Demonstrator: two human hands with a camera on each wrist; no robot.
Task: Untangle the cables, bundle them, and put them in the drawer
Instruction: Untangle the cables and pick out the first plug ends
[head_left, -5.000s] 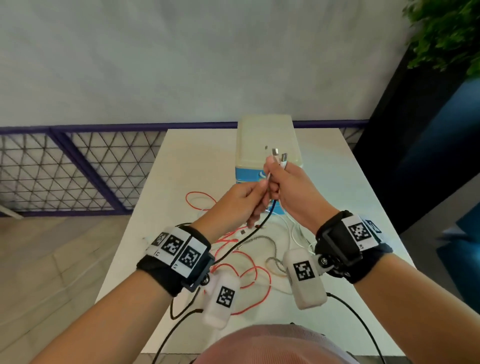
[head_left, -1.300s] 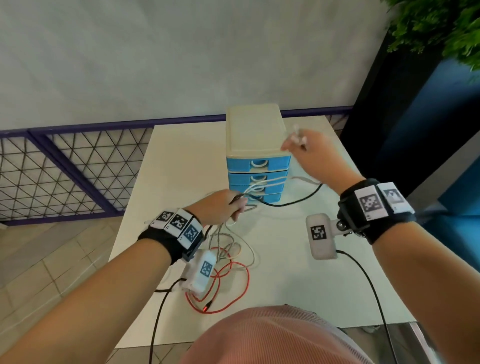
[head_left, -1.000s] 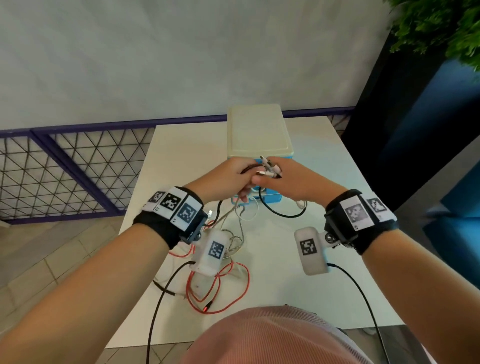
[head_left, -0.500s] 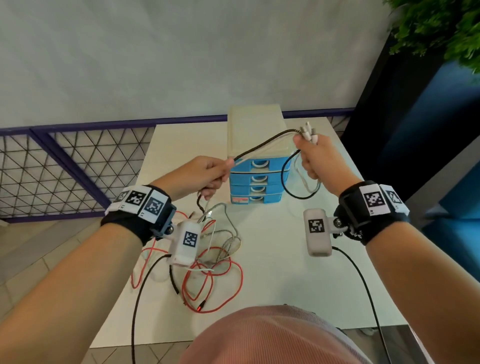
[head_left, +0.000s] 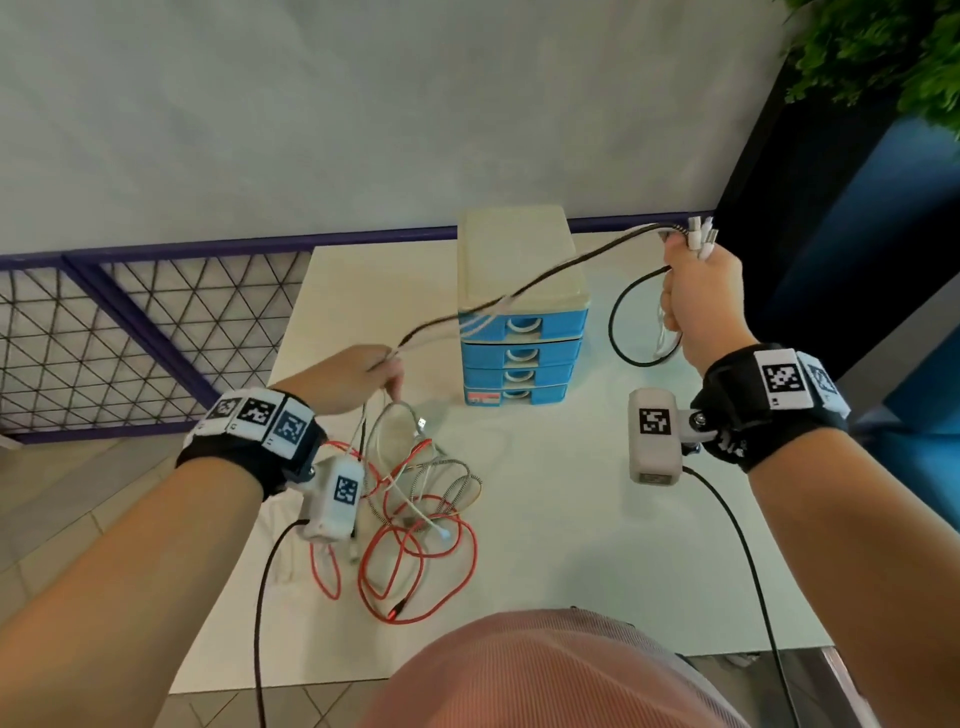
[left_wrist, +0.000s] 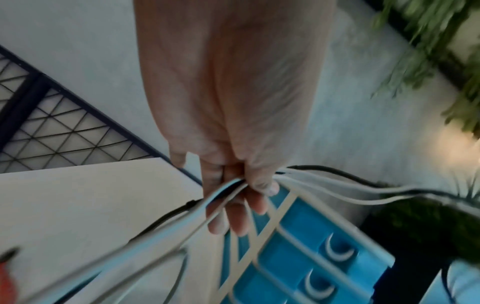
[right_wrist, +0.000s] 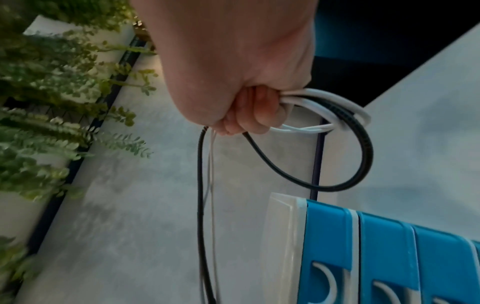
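Note:
My right hand (head_left: 698, 291) is raised right of the blue drawer unit (head_left: 522, 306) and grips a small coil of black and white cables (right_wrist: 335, 127), with white plugs (head_left: 701, 239) sticking up from the fist. From there the black and white strands (head_left: 524, 291) stretch taut across the unit's cream top to my left hand (head_left: 363, 382), which pinches them (left_wrist: 233, 189) between thumb and fingers. Below that hand a tangle of red, white and braided cables (head_left: 415, 514) lies on the white table (head_left: 571, 519). All the drawers are closed.
The drawer unit stands at the table's far middle, against a purple-framed mesh railing (head_left: 130, 332). A dark planter with green foliage (head_left: 883, 57) stands beyond the table's right edge. Black camera leads (head_left: 737, 545) hang from both wrists.
Both hands have drawn further apart, the right one up and right, the left one down and left. The black and white strands between them now run longer and tauter over the unit.

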